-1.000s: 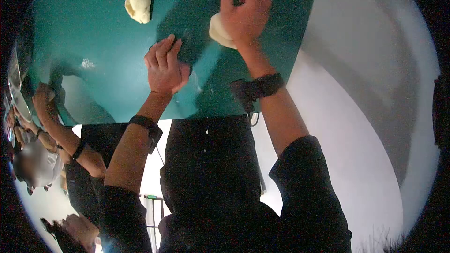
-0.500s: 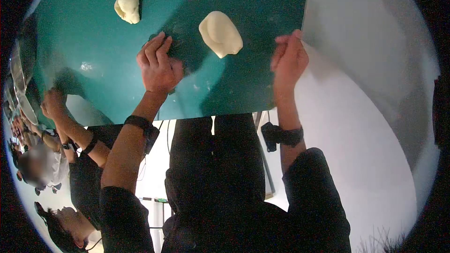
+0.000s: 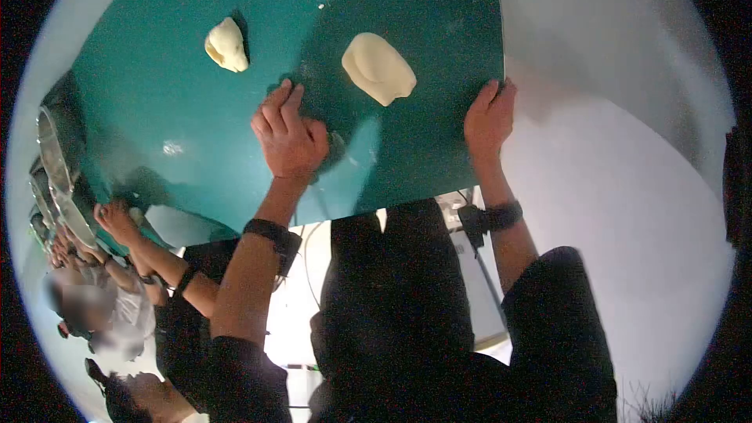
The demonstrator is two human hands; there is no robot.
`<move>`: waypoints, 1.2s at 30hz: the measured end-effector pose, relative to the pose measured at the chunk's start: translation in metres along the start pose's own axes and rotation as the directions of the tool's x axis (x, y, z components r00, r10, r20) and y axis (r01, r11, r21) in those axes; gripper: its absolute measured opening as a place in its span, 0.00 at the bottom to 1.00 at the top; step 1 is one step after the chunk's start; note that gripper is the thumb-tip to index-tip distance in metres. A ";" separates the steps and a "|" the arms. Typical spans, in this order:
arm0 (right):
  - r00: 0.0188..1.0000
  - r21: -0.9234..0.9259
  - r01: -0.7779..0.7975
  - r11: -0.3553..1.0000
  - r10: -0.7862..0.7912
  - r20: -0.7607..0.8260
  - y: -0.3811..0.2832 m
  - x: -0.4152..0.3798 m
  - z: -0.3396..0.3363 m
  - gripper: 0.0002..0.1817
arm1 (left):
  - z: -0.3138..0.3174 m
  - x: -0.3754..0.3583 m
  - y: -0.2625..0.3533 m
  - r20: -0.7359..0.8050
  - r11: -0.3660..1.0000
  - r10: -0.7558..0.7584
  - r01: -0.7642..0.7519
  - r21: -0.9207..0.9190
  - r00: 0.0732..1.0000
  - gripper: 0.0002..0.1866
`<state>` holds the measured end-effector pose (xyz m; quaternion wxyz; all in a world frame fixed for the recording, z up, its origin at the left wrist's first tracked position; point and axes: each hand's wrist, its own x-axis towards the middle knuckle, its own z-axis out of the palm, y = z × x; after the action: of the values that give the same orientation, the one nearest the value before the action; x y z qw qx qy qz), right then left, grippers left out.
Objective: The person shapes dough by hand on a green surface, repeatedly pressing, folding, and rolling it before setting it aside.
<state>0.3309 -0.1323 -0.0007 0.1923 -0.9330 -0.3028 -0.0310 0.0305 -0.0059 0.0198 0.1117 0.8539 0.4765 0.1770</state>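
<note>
The worktop (image 3: 196,102) is covered by a smooth teal mat with a slight sheen; bright patches of reflected light show near its near edge. Two lumps of pale, cream-coloured dough lie on it. The larger dough lump (image 3: 378,68) is a rounded, slightly flattened oval with a soft matte surface, sitting toward the right edge of the teal surface. The smaller dough lump (image 3: 226,45) is knobbly and folded, well apart from the first, toward the far left part.

The left hand (image 3: 290,137) rests palm down on the teal surface, fingers together and stretched forward, its grip flat and open and holding nothing; it lies near the larger dough lump without touching it. The right hand (image 3: 489,119) curls its fingers over the right edge of the teal mat, its grip closed lightly around that edge. Each wrist wears a dark band (image 3: 501,216). No writing can be read anywhere.

At the left edge, another person's hand (image 3: 115,218) rests on the same surface.
</note>
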 end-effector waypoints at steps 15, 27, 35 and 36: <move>0.989 0.062 -0.115 0.991 0.109 0.101 -0.018 -0.001 -0.011 0.22 | -0.012 0.057 0.044 0.020 0.841 -0.217 0.198 -0.503 0.976 0.24; 0.996 0.025 -0.053 0.998 0.052 0.066 -0.012 -0.003 -0.006 0.22 | -0.002 0.092 0.090 0.334 0.821 0.064 0.141 -0.554 0.940 0.28; 0.996 0.052 -0.070 0.996 0.067 0.061 -0.017 -0.001 -0.010 0.23 | -0.054 0.098 0.056 0.561 0.812 0.168 0.209 -0.545 0.811 0.32; 0.997 0.048 -0.064 0.997 0.061 0.049 -0.014 -0.002 -0.008 0.23 | -0.057 0.104 0.046 0.593 0.816 0.187 0.212 -0.537 0.783 0.30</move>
<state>0.3221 -0.1263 0.0109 0.2087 -0.9374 -0.2787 0.0049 0.0931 0.0596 0.1083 0.5165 0.7848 0.3418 0.0208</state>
